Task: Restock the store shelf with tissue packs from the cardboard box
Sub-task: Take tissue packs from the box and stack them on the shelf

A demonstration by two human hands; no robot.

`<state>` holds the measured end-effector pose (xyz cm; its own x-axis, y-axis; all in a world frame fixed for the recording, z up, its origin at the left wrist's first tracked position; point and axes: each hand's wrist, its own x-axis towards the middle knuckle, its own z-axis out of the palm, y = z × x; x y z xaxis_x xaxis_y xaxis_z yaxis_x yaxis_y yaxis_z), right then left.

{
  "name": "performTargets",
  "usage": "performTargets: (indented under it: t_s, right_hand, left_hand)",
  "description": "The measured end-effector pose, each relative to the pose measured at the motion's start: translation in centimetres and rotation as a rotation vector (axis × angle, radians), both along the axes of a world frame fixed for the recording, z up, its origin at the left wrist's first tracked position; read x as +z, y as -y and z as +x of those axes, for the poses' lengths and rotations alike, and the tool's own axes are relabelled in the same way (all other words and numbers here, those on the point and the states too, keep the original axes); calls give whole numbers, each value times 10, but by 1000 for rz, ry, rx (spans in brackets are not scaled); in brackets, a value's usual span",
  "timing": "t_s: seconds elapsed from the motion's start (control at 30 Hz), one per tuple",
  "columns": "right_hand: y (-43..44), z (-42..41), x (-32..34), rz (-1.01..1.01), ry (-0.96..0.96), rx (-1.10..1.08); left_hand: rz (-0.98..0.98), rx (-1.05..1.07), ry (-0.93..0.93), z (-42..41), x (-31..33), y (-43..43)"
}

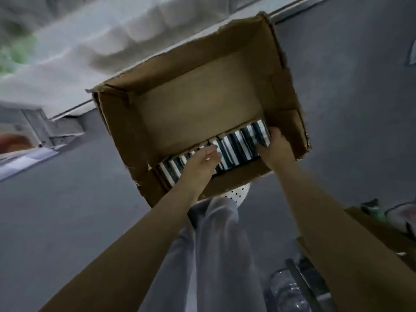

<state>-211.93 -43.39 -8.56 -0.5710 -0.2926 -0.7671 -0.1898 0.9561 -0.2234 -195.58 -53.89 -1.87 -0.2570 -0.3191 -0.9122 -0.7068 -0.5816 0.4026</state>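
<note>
Head view: cardboard box (202,97) sits open on the floor (67,221), its far part bare. Tissue packs (238,145) stand on edge, rowed along the near wall. Right hand (275,147) grips the row's right end; left hand (202,163) lies on its middle, grip unclear.

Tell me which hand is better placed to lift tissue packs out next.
Probably right: the right hand grips the end of the tissue packs row; the left hand only rests on top.

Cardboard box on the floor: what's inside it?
One row of tissue packs stands along the near wall of the cardboard box; the rest is bare cardboard. The left hand and right hand cover part of it.
</note>
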Motion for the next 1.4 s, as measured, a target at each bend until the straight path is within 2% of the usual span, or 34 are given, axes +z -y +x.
performTargets:
  t_s: [0.2, 0.33, 0.47, 0.6, 0.7, 0.77, 0.9, 0.97, 1.03, 1.13, 1.27, 1.4]
  right_hand:
    - [6, -7, -84, 186, -23, 27]
    - [7, -7, -114, 246, -37, 93]
    - [10, -7, -121, 233, -120, 97]
    - [17, -2, -87, 149, -211, 64]
    - [23, 4, -39, -9, -260, 53]
    - [26, 10, 0, -150, -188, 20]
    - [40, 28, 101, -409, 149, -273]
    - [45, 36, 167, -542, 306, -406]
    - [50, 42, 238, -636, 443, -422]
    - [63, 50, 317, -666, 647, -329]
    - [80, 60, 435, -782, 688, -342]
    - [89, 71, 533, -917, 672, -389]
  left_hand:
    - [63, 40, 22, 0, -71, 0]
    - [81, 36, 19, 6, -96, 6]
    - [62, 43, 29, 14, -104, 12]
    - [37, 63, 46, 21, -87, 22]
    - [18, 87, 14, 22, -54, 27]
    - [18, 92, -5, 20, -23, 31]
    - [93, 215, -45, 21, 50, 42]
    - [129, 268, -128, 25, 99, 50]
    - [160, 320, -230, 27, 158, 57]
    - [191, 452, -340, 29, 233, 58]
    - [163, 448, -477, 44, 348, 63]
    - [38, 484, -546, 57, 458, 82]
